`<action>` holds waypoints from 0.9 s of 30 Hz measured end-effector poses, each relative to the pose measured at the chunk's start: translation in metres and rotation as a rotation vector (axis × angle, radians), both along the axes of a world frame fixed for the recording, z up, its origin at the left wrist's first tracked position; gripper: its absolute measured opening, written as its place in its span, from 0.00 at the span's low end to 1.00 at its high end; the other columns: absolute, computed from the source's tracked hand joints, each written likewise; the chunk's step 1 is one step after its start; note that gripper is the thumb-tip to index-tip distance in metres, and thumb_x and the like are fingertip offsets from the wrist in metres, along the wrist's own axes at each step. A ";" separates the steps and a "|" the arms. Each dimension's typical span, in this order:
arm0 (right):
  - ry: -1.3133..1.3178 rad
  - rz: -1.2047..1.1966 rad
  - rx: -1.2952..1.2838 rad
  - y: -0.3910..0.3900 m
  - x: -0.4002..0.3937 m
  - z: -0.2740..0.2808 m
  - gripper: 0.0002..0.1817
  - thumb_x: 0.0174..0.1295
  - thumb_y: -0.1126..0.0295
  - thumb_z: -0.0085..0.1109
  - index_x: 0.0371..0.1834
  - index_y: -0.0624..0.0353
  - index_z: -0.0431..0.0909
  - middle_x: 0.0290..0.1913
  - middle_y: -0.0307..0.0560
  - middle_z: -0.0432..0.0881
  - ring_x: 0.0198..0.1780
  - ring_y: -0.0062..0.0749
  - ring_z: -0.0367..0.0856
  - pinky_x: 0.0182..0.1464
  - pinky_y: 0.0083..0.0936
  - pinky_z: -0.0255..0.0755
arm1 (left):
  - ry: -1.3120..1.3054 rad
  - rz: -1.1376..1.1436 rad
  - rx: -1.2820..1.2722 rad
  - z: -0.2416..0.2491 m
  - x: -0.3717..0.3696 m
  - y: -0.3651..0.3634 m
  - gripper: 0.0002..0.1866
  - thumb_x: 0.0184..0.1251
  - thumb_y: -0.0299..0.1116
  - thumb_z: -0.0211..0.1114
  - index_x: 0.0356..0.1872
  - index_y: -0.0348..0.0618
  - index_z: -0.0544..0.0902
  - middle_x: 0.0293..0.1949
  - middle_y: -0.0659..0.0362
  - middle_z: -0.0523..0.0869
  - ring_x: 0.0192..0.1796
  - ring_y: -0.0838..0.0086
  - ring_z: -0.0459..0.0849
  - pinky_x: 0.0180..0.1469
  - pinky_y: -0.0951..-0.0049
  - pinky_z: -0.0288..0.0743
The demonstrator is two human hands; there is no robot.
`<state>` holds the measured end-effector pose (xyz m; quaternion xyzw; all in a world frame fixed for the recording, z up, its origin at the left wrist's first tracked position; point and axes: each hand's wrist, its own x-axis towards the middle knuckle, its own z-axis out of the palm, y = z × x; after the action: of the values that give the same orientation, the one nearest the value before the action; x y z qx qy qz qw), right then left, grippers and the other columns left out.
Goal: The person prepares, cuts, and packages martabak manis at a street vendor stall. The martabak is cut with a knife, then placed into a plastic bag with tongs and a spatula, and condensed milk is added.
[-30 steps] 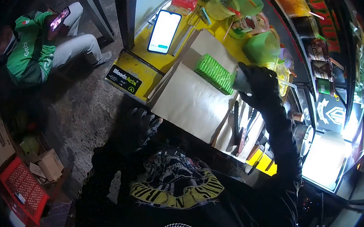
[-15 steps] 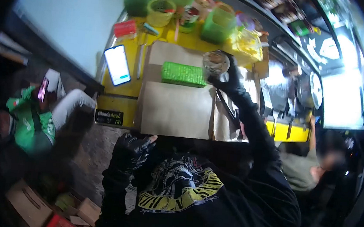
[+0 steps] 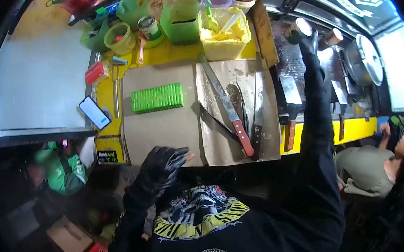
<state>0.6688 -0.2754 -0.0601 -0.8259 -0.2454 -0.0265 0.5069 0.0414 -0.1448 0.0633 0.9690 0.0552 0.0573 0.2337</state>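
My right hand (image 3: pixel 308 43), in a black glove, reaches far out over the dark griddle at the upper right, its fingers at a can (image 3: pixel 299 30) with a pale top. My left hand (image 3: pixel 166 163), gloved with one bare fingertip showing, hangs near the front edge of the board with its fingers loosely apart and nothing in them. A green ridged block (image 3: pixel 157 97) lies on brown paper (image 3: pixel 162 137) ahead of it. To the right, a long knife with a red-brown handle (image 3: pixel 242 138) and other long blades rest on a second paper sheet (image 3: pixel 274 127).
A yellow tub (image 3: pixel 224 37) of spread, green containers (image 3: pixel 180 21) and a phone (image 3: pixel 95 112) stand or lie around the papers. Two spatulas (image 3: pixel 290 93) lean at the griddle's edge, near a round metal pot (image 3: pixel 364 59). People sit at lower left and right.
My right hand has carried the round container from beside the green block to the griddle at upper right. The view has turned rightward. My left hand stays near the front edge.
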 end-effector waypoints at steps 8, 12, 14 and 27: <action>0.064 0.194 -0.127 0.011 0.044 -0.064 0.40 0.44 0.56 0.78 0.55 0.70 0.72 0.55 0.59 0.79 0.55 0.43 0.79 0.57 0.34 0.72 | -0.146 -0.233 0.236 -0.081 0.110 -0.062 0.21 0.62 0.34 0.63 0.58 0.57 0.80 0.52 0.57 0.82 0.51 0.63 0.80 0.51 0.59 0.75; -0.258 0.069 -0.206 -0.063 -0.092 0.025 0.22 0.63 0.63 0.61 0.57 0.64 0.75 0.56 0.58 0.80 0.54 0.43 0.81 0.54 0.31 0.73 | -0.042 -0.267 -0.142 -0.102 0.145 -0.090 0.25 0.61 0.36 0.61 0.62 0.56 0.77 0.57 0.53 0.77 0.61 0.58 0.75 0.65 0.55 0.67; -0.120 0.175 -0.151 -0.112 -0.190 0.049 0.08 0.61 0.74 0.61 0.43 0.61 0.83 0.35 0.54 0.85 0.37 0.40 0.86 0.41 0.31 0.76 | -0.110 -0.412 0.041 -0.100 0.152 -0.085 0.22 0.62 0.36 0.56 0.58 0.50 0.79 0.52 0.54 0.79 0.57 0.59 0.76 0.60 0.54 0.68; -0.048 0.157 -0.523 -0.137 -0.429 -0.002 0.28 0.50 0.66 0.71 0.50 0.64 0.67 0.43 0.70 0.71 0.42 0.67 0.73 0.41 0.50 0.70 | -0.458 -0.693 0.133 -0.134 0.149 -0.068 0.12 0.62 0.42 0.61 0.41 0.49 0.84 0.46 0.54 0.80 0.51 0.62 0.78 0.53 0.59 0.73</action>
<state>0.2397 -0.4129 -0.0620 -0.9064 -0.3191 0.0577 0.2709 0.1903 -0.2123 -0.0702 0.9055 -0.3315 0.1925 0.1821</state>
